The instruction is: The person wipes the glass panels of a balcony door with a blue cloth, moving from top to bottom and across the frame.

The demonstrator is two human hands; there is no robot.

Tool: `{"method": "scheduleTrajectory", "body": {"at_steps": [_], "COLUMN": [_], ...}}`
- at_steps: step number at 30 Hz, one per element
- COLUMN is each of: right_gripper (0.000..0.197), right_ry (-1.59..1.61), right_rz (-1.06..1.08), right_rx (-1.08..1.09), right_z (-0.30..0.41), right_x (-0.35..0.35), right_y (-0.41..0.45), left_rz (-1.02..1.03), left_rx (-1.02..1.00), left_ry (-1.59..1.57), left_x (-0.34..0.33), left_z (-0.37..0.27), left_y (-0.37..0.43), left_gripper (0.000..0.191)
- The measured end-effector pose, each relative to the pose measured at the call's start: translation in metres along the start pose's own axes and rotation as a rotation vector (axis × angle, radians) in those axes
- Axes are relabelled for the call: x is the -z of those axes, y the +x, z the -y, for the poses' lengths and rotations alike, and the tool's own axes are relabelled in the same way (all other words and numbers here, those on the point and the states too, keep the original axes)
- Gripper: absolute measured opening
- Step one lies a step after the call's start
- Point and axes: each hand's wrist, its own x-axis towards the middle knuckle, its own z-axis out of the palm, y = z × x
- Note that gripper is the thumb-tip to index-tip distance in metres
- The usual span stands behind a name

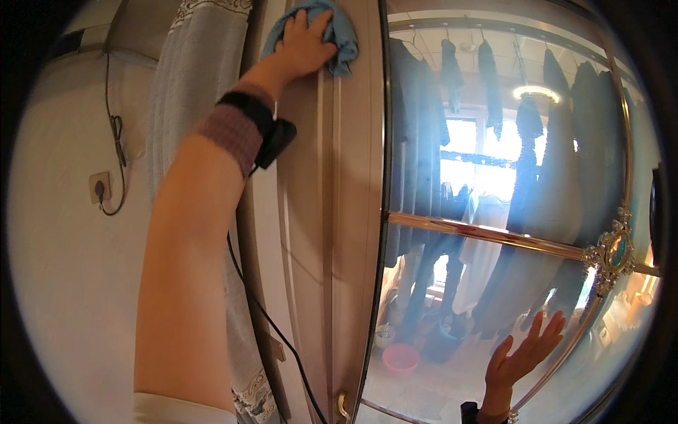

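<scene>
High on the beige door frame [355, 159], my left hand [304, 47] presses a crumpled blue cloth [344, 34] against the surface with its fingers spread over it. A black strap with a small dark device [277, 143] sits on that wrist, over a purple knitted cuff [231, 135]. At the lower right, my right hand [522, 352] is raised with fingers apart and holds nothing. It appears in front of a glossy glass panel [424, 318]; whether it touches the glass I cannot tell. Part of another black wrist strap [469, 412] shows below it.
A black cable [270, 320] hangs down beside the frame. Left of it is a grey curtain [198, 79], then a wall socket [99, 187] with a plug. Gold trim [476, 231] and a jewelled ornament [614, 253] cross the glass, which shows hanging clothes and a pink basin [401, 358].
</scene>
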Motion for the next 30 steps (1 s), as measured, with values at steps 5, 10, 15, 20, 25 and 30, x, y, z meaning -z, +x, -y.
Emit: {"method": "scheduleTrajectory", "body": {"at_steps": [5,10,15,20,25,30], "right_gripper": [0.057,0.057,0.056,0.057,0.057,0.058], "right_ry": [0.017,0.004,0.042,0.048,0.023,0.007], "right_rz": [-0.037,-0.04,-0.064,-0.054,-0.038,-0.012], "right_rx": [0.012,0.023,0.055,0.047,0.045,0.037], "right_z": [0.005,0.001,0.004,0.002,0.004,0.002], "right_x": [-0.002,0.001,0.0,0.0,0.0,0.003], "right_y": [0.002,0.003,0.006,0.005,0.003,0.004], "left_rz": [0.114,0.251,0.431,0.685,0.343,0.148], "left_rx": [0.038,0.137,0.253,0.272,0.153,0.083], "left_ry": [-0.035,-0.102,-0.221,-0.323,-0.112,-0.02], "left_x": [0.01,0.01,0.005,0.017,0.018,0.016], "left_z": [-0.036,-0.1,-0.152,-0.158,-0.115,-0.064], "left_y": [-0.126,-0.293,-0.483,-0.531,-0.351,-0.163], "left_gripper": [0.079,0.075,0.06,0.061,0.079,0.081]}}
